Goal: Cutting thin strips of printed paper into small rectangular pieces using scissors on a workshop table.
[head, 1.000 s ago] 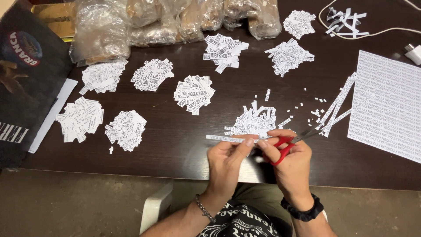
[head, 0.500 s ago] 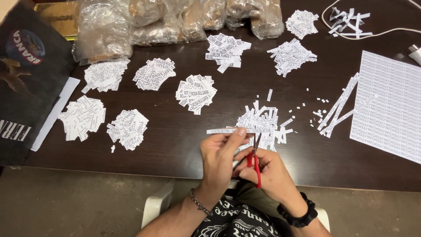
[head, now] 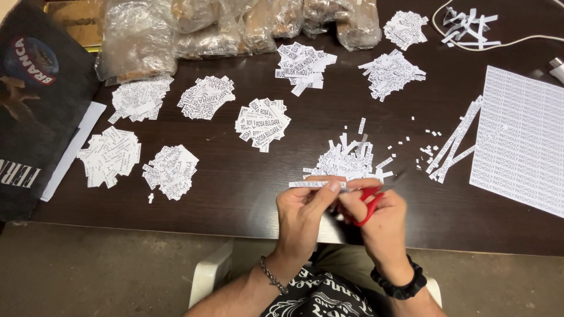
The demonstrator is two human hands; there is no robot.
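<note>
Since half a second ago the red-handled scissors (head: 369, 202) have swung from pointing straight down toward the person's lap to lying nearly level, blades aimed at the right of the frame, and both hands have edged right. The right hand (head: 382, 226), low and just right of centre, is closed through the scissor handles; a black scrunchie band (head: 398, 283) circles its wrist. The left hand (head: 301, 214), touching it on the left, pinches a narrow white printed paper strip (head: 310, 184) between thumb and forefinger, the strip sticking out leftward, level, over the dark brown wooden table (head: 235, 188). A silver chain bracelet (head: 271, 275) sits on that wrist.

Just above the hands lies a loose heap of cut white label slips (head: 348, 157). The other heaps lie where they did before: one at centre (head: 262, 122), two at lower left (head: 170, 170) (head: 108, 155), more along the upper middle. To the right are long trimmed paper strips (head: 452, 147) and, at the right edge, a white printed sheet (head: 520, 141). Crinkled clear plastic bags (head: 223, 26) line the top, and a black printed cloth bag (head: 35, 100) fills the left edge.
</note>
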